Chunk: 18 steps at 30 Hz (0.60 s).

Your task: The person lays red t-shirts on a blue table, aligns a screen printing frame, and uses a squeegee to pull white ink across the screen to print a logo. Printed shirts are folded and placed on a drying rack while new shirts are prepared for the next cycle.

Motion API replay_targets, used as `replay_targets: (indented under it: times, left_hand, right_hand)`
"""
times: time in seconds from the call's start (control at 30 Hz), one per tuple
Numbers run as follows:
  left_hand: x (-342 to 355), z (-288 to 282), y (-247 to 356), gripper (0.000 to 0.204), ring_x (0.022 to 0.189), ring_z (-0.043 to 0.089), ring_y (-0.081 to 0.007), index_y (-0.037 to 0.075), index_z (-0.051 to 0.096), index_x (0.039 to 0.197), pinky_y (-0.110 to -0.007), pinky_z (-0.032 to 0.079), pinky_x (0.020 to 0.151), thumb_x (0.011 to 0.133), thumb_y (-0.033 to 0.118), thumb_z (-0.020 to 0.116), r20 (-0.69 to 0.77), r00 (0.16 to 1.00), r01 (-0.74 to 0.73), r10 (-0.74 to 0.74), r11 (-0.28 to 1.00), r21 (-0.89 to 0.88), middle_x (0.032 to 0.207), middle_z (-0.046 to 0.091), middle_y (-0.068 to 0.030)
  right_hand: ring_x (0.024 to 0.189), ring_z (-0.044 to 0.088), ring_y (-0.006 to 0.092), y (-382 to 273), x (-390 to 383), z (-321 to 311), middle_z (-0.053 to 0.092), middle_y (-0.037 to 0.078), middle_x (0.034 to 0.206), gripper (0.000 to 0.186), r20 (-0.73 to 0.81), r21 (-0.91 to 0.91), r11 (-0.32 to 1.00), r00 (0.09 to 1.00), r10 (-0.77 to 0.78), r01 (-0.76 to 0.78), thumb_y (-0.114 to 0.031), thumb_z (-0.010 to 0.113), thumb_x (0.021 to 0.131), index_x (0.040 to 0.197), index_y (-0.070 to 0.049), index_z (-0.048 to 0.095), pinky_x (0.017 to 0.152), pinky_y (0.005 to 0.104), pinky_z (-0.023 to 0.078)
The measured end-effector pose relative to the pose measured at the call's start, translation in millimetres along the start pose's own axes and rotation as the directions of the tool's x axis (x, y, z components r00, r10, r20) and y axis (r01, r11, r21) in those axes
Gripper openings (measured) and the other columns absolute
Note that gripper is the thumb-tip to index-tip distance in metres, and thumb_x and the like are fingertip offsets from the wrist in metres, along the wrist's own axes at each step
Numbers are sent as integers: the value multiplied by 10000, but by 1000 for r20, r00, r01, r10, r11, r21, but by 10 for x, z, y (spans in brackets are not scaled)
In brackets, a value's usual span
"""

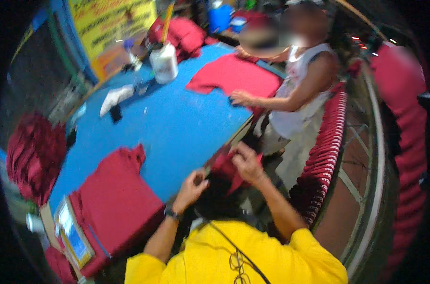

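Note:
My right hand (pixel 247 163) is closed on a dark red garment (pixel 226 171), which hangs bunched below it by the near edge of the blue table (pixel 191 128). My left hand (pixel 192 189), wearing a dark wristband, curls its fingers beside that garment. Whatever it may hold is too blurred to name. Left of it, a red shirt (pixel 115 203) lies spread over the table's near corner. Resting on its lower left part is a small framed panel (pixel 75 232) with a light blue middle.
Across the table, a person in a white sleeveless top has both hands on another red shirt (pixel 236 78). A white tub (pixel 164 64), a white crumpled piece (pixel 116 99) and red piles (pixel 35 158) sit around. Red garments (pixel 323 156) hang in a row at right.

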<state>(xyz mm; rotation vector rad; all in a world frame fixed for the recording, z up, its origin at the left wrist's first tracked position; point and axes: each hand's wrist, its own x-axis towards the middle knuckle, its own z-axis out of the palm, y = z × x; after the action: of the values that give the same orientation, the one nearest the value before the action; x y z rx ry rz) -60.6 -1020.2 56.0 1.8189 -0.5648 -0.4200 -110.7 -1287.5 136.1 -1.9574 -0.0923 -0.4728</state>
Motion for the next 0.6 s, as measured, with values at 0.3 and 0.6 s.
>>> replay_targets:
  times: [0.3, 0.6]
  left_hand:
    - [612, 668, 620, 949, 1281, 642, -287, 155, 333, 1666, -442, 589, 984, 905, 268, 890, -184, 926, -271, 330, 919, 287, 1515, 576, -113]
    - [535, 411, 938, 259, 792, 631, -123, 64, 682, 1191, -333, 554, 718, 996, 192, 794, -359, 932, -48, 45, 999, -1, 859, 714, -73]
  right_hand:
    - [919, 539, 88, -263, 902, -779, 601, 2, 984, 154, 438, 333, 917, 897, 55, -219, -71, 551, 1017, 1149, -19, 611, 833, 272, 477]
    - [924, 590, 287, -400, 1177, -954, 618, 193, 993, 396, 450, -22, 990, 885, -117, 142, -255, 748, 952, 1187, 13, 577, 894, 401, 505]
